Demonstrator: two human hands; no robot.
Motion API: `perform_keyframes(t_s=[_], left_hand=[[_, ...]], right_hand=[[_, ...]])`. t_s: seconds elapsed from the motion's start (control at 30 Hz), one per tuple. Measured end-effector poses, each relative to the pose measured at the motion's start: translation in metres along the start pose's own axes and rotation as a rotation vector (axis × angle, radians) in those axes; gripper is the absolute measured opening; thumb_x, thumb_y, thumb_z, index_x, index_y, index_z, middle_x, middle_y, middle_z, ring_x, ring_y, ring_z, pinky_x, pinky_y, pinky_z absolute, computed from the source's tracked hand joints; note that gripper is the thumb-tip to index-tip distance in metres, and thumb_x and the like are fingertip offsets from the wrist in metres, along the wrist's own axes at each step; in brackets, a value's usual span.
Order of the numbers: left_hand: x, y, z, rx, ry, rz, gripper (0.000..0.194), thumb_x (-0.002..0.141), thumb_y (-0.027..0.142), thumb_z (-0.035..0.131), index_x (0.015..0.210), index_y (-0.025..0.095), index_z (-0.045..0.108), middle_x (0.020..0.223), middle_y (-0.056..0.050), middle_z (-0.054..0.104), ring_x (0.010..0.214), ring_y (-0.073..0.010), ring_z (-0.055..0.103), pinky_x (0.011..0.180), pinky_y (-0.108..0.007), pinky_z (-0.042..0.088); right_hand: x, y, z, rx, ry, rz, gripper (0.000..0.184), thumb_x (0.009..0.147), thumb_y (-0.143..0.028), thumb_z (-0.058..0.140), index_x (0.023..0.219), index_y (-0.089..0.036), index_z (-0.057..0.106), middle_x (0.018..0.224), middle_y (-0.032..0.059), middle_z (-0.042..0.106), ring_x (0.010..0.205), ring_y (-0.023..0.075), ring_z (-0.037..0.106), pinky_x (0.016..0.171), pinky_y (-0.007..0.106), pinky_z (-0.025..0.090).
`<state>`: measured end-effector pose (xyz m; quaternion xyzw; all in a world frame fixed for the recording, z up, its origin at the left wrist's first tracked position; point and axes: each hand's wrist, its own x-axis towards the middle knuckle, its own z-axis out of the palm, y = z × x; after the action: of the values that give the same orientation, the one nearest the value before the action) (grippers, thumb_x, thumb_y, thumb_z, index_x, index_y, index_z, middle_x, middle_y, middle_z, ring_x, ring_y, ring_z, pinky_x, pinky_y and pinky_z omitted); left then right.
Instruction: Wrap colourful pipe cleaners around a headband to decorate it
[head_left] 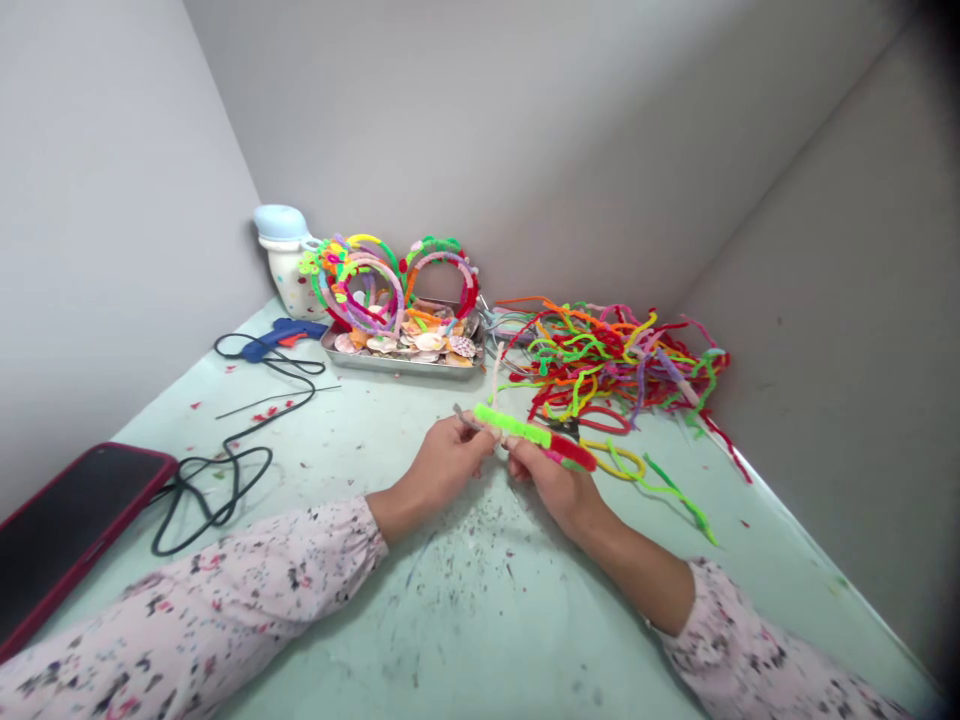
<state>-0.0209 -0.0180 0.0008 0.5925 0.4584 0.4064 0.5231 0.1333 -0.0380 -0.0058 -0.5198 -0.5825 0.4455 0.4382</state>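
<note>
Both hands meet over the middle of the pale green table [480, 600]. My left hand [442, 462] pinches the bare grey end of a headband [525, 432] that is wrapped in bright green and red pipe cleaner. My right hand [551, 478] is closed around the same headband at its red part. A thin pale strand [496, 368] rises from the headband between the hands.
A loose heap of coloured pipe cleaners [607, 360] lies at the back right. A metal tray [397, 360] of shells holds finished wrapped headbands [375, 280]. A blue glue gun [281, 335] with black cord, a white jar [285, 255] and a red-cased phone [67, 520] sit at the left.
</note>
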Motion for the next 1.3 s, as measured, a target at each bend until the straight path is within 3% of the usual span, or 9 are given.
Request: perform_keyframes(t_s=[0.17,0.47,0.77,0.9,1.07,1.3], left_hand=[[0.001,-0.003,0.0,-0.014,0.022,0.001,0.026,0.08,0.036,0.054,0.064,0.016,0.054,0.046,0.004,0.048,0.043,-0.0088,0.043,0.044,-0.021,0.033],[0.002,-0.006,0.0,0.048,0.038,0.018,0.025,0.077,0.029,0.051,0.056,0.016,0.05,0.044,0.005,0.046,0.042,-0.0085,0.041,0.044,-0.021,0.031],[-0.001,-0.002,-0.002,0.07,0.03,0.051,0.012,0.073,0.022,0.048,0.062,0.017,0.05,0.047,0.005,0.045,0.046,-0.0086,0.039,0.046,-0.02,0.029],[-0.002,-0.001,-0.003,0.068,0.041,0.058,0.016,0.073,0.026,0.05,0.059,0.017,0.048,0.053,0.004,0.046,0.05,-0.0088,0.04,0.048,-0.021,0.028],[-0.001,-0.002,-0.003,0.076,0.041,0.044,0.019,0.074,0.028,0.048,0.059,0.017,0.048,0.056,0.003,0.046,0.052,-0.0093,0.039,0.047,-0.021,0.028],[-0.002,-0.001,-0.003,0.093,0.055,0.07,0.017,0.074,0.023,0.048,0.058,0.017,0.046,0.055,0.003,0.045,0.051,-0.009,0.039,0.047,-0.021,0.029]], right_hand=[[0.004,0.003,0.0,0.052,0.003,0.023,0.026,0.08,-0.037,0.054,0.062,-0.018,0.055,0.055,-0.0016,0.055,0.054,0.0114,0.05,0.056,0.024,0.041],[-0.001,0.001,0.002,-0.046,0.027,-0.009,0.026,0.08,-0.035,0.05,0.06,-0.019,0.054,0.056,-0.0004,0.057,0.057,0.0132,0.054,0.056,0.024,0.044],[-0.006,-0.002,0.003,-0.128,0.01,-0.064,0.015,0.079,-0.032,0.052,0.069,-0.021,0.053,0.059,-0.003,0.055,0.055,0.013,0.049,0.052,0.024,0.037],[-0.009,0.001,0.004,-0.183,0.015,-0.115,0.015,0.083,-0.033,0.05,0.073,-0.022,0.054,0.058,-0.0038,0.052,0.052,0.0123,0.044,0.049,0.024,0.033],[-0.012,-0.001,0.004,-0.302,0.032,-0.185,0.016,0.086,-0.033,0.048,0.077,-0.022,0.055,0.063,-0.0028,0.056,0.056,0.0126,0.047,0.054,0.024,0.034],[-0.013,-0.003,0.005,-0.306,0.029,-0.17,0.015,0.084,-0.033,0.049,0.076,-0.022,0.055,0.062,-0.0033,0.056,0.055,0.0124,0.047,0.054,0.024,0.035]])
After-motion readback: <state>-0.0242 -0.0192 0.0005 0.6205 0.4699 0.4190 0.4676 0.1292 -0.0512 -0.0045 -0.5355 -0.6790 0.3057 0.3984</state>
